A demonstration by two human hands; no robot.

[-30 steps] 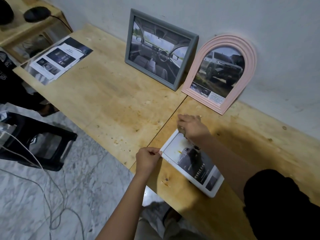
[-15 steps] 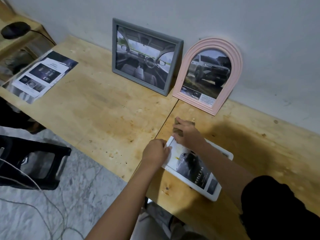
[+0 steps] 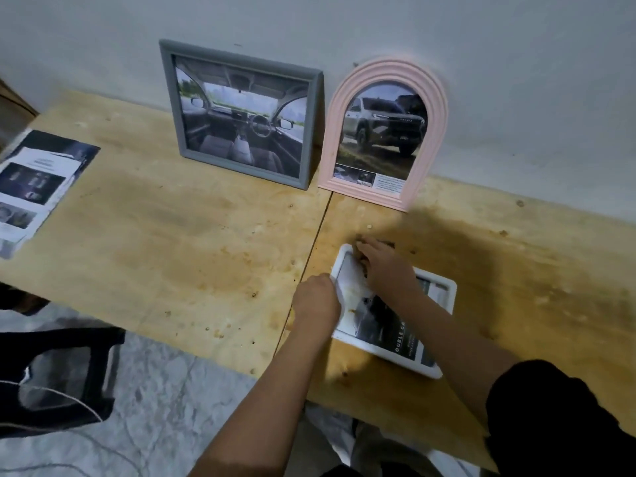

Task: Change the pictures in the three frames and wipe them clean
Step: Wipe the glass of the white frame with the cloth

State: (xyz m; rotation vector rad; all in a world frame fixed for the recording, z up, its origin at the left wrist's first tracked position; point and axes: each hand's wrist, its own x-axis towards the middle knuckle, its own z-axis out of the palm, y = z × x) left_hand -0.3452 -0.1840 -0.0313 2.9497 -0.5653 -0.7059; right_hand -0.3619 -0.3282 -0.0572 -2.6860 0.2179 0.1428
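Note:
A white frame [image 3: 444, 287] lies flat on the plywood table [image 3: 189, 235], with a car picture under stained glass. My left hand [image 3: 318, 301] grips its left edge. My right hand [image 3: 385, 270] rests on the frame's far left corner, fingers curled over a small dark cloth [image 3: 387, 243] that is mostly hidden. A grey frame [image 3: 169, 98] with a car-interior picture and a pink arched frame [image 3: 437, 108] with an SUV picture lean upright against the wall behind.
Loose printed pictures [image 3: 38, 180] lie at the table's left end. A black stool [image 3: 58, 373] and a thin cable stand on the marble floor below the table's front edge. The wall runs close behind the frames.
The view has swung left and moved closer. My left hand slid from the frame's near left corner up along its left edge. My right hand stays at the far corner.

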